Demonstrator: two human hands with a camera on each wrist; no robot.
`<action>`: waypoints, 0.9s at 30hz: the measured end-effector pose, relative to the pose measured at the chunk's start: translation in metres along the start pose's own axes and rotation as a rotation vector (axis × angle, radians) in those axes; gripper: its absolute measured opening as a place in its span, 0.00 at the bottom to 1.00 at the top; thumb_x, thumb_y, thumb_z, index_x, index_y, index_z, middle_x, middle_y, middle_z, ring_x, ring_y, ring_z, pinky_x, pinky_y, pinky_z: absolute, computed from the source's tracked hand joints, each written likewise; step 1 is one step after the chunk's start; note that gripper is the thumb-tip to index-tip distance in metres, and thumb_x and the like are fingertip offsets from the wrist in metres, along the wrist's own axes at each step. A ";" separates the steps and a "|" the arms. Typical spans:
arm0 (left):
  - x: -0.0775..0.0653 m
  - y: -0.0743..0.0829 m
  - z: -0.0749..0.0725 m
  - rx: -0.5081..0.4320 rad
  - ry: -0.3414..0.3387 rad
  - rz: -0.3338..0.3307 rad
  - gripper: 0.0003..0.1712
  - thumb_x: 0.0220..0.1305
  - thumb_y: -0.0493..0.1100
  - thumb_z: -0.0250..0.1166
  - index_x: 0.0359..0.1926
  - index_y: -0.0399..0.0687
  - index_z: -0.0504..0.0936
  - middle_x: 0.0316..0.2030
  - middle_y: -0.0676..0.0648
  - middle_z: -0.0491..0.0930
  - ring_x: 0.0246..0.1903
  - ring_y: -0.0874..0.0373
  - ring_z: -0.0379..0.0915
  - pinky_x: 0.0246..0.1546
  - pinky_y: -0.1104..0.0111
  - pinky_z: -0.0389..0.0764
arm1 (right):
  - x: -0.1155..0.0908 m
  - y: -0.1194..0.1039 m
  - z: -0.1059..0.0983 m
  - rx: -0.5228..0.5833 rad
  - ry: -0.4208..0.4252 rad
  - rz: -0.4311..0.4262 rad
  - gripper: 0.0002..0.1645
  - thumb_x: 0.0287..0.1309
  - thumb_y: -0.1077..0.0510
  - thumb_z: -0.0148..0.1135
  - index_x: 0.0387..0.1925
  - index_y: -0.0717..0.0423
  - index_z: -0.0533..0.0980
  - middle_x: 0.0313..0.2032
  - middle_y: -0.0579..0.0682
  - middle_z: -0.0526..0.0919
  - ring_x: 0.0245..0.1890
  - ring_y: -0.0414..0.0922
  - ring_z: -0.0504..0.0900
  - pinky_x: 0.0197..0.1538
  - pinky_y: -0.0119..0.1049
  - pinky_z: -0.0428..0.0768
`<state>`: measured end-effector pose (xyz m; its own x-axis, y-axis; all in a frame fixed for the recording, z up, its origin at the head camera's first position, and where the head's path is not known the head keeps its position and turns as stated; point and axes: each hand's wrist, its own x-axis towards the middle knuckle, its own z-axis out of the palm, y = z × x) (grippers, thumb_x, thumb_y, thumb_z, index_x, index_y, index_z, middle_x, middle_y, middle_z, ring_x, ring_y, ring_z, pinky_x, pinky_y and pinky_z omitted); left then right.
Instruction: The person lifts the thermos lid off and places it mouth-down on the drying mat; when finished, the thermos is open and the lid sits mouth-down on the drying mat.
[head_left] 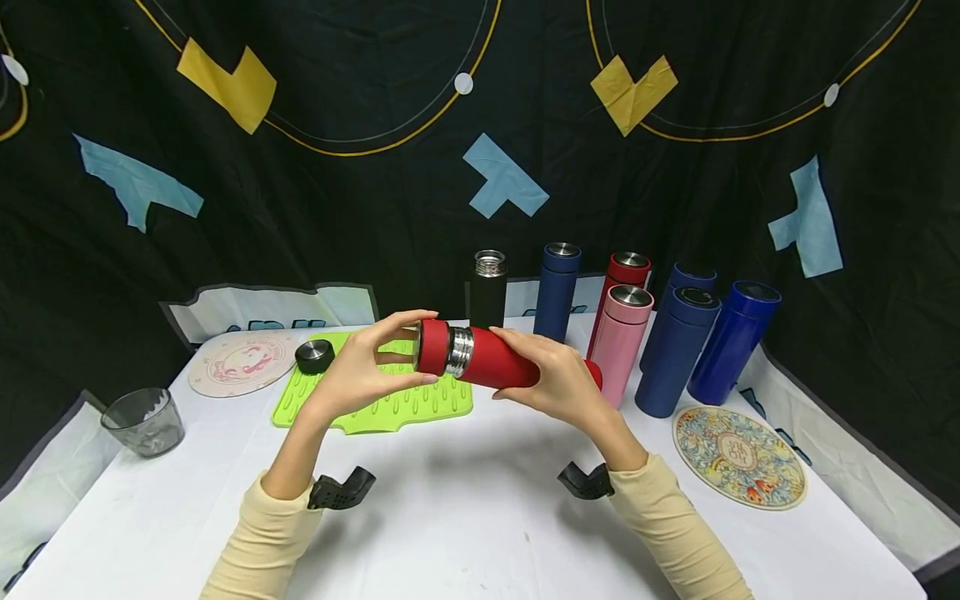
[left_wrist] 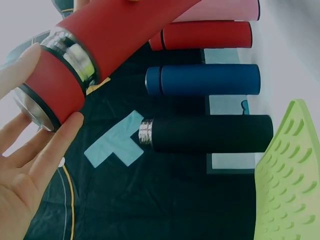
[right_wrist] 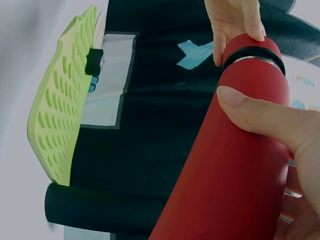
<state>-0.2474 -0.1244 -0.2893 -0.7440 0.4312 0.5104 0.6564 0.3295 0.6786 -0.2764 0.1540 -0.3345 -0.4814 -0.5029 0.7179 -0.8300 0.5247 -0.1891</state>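
Observation:
A red vacuum flask (head_left: 498, 360) is held nearly level above the table, its base end pointing right. My right hand (head_left: 558, 379) grips its body, the thumb (right_wrist: 245, 105) lying along the near side in the right wrist view. With fingers and thumb, my left hand (head_left: 356, 375) pinches the flask's red cap (head_left: 432, 347) at the left end. Between cap and body a band of the shiny steel neck (head_left: 460, 351) shows. The left wrist view has the cap (left_wrist: 55, 87) in line with the neck and the thumb on its side.
Behind, an uncapped black flask (head_left: 489, 296) shows its steel neck. A black cap (head_left: 314, 356) sits on the green mat (head_left: 420, 404). Blue, red and pink flasks (head_left: 626, 346) stand at right. A patterned round mat (head_left: 738, 457), pale round mat (head_left: 242, 364) and glass cup (head_left: 144, 422) lie around.

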 end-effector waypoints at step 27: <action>-0.012 -0.073 -0.031 0.088 0.026 -0.115 0.40 0.49 0.42 0.77 0.63 0.46 0.70 0.55 0.41 0.75 0.50 0.43 0.76 0.46 0.54 0.81 | -0.002 0.036 0.012 0.316 0.090 0.393 0.47 0.40 0.55 0.81 0.65 0.55 0.70 0.51 0.53 0.82 0.44 0.49 0.83 0.46 0.44 0.83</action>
<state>-0.2906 -0.1799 -0.3285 -0.8173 0.3649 0.4459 0.5740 0.4485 0.6851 -0.3089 0.1653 -0.3507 -0.7595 -0.2407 0.6043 -0.6426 0.4219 -0.6396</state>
